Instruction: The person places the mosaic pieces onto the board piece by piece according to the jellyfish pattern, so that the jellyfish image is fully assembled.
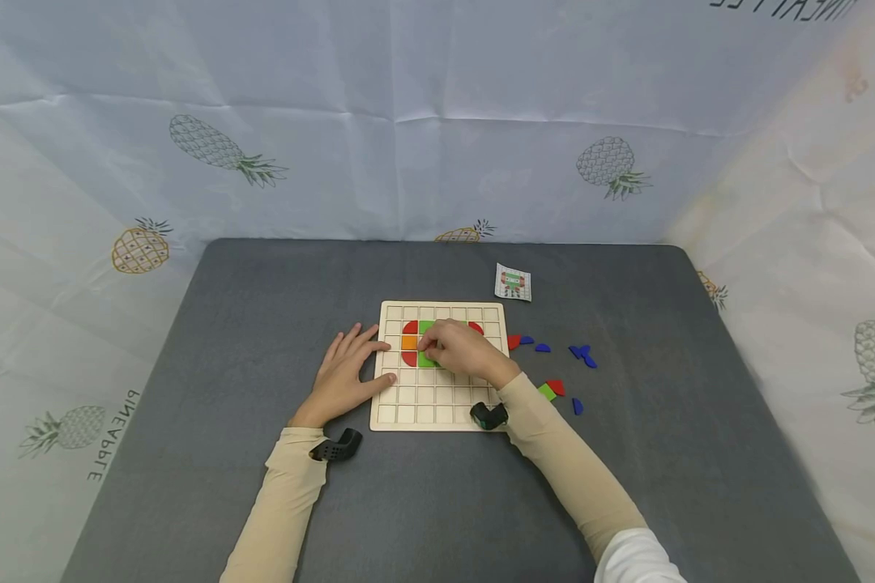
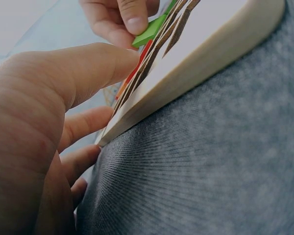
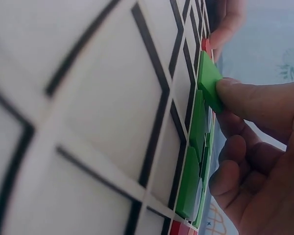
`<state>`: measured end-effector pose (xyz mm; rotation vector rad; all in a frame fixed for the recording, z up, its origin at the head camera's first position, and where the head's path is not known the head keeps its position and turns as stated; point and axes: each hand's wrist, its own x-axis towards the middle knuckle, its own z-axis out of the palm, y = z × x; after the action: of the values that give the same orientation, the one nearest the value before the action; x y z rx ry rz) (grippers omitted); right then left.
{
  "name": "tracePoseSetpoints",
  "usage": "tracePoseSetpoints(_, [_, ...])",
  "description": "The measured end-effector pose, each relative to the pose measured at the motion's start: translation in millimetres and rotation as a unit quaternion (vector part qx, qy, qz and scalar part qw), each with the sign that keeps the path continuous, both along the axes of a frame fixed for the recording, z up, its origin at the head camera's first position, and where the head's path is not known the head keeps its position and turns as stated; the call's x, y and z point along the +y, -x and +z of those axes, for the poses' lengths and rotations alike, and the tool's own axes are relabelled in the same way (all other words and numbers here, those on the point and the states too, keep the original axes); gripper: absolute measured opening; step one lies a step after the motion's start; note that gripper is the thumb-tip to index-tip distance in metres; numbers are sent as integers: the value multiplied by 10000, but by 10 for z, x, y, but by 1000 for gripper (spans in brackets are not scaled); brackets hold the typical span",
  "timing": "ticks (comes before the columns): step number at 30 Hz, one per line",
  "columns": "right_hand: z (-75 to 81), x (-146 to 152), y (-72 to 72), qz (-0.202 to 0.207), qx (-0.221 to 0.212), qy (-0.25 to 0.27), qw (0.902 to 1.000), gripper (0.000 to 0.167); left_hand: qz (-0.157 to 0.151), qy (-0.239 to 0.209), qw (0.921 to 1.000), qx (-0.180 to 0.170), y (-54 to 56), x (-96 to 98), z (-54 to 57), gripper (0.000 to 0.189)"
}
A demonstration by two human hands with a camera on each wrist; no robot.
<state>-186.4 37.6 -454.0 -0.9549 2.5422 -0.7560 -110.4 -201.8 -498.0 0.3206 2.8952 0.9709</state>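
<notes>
A pale wooden grid board (image 1: 407,414) lies on the dark table. My left hand (image 1: 341,379) rests along its left side with the fingers spread, thumb and fingertips at the edge. Over the upper part of the board, my right hand (image 1: 461,350) pinches a green square tile (image 3: 209,81) between thumb and fingers, tilted at the grid. Other green tiles (image 3: 187,183) sit in cells beside it. Toward the left, red rounded pieces (image 1: 410,327) lie above and below an orange square (image 1: 409,342). Part of the pattern is hidden under my right hand.
Behind the board's right corner lies a small picture card (image 1: 514,282). Right of the board are scattered several blue pieces (image 1: 543,348), a red piece (image 1: 556,387) and a green piece (image 1: 547,392). A pineapple-print cloth (image 1: 437,178) hangs behind the table.
</notes>
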Motion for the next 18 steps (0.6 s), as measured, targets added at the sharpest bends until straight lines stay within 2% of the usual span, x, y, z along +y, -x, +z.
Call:
tracePoseSetpoints(10, [25, -29, 0, 163, 181, -51, 9997, 17, 7, 8, 10000, -9, 4, -7, -9, 57])
tracePoseSetpoints(18, [-12, -45, 5, 113, 279, -181, 9994, 15, 8, -3, 10000, -20, 1, 0, -1, 56])
